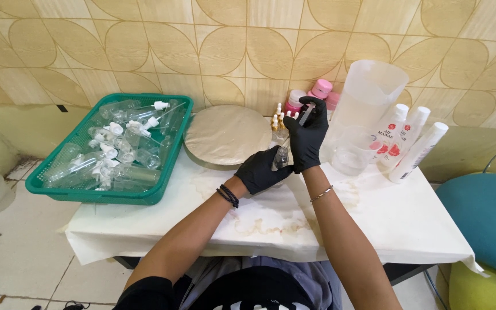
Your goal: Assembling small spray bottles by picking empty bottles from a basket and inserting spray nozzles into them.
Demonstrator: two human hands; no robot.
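Pinched in the gloved fingers of the right hand (307, 138): a dark syringe (306, 113), tip downward. Curled in the left hand (261, 170): a small clear bottle (282, 157), directly beneath, above the white-covered table (374, 221). Further out: green basket (64, 186) of spray bottles left, round lid (225, 135) behind, clear jug (368, 95) right.

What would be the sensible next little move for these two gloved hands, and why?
Probably lower the syringe tip into the mouth of the small clear bottle. The right hand holds the syringe upright just above the bottle, which the left hand grips over the white table. The two look lined up but not yet joined, though the glove hides the exact tip.
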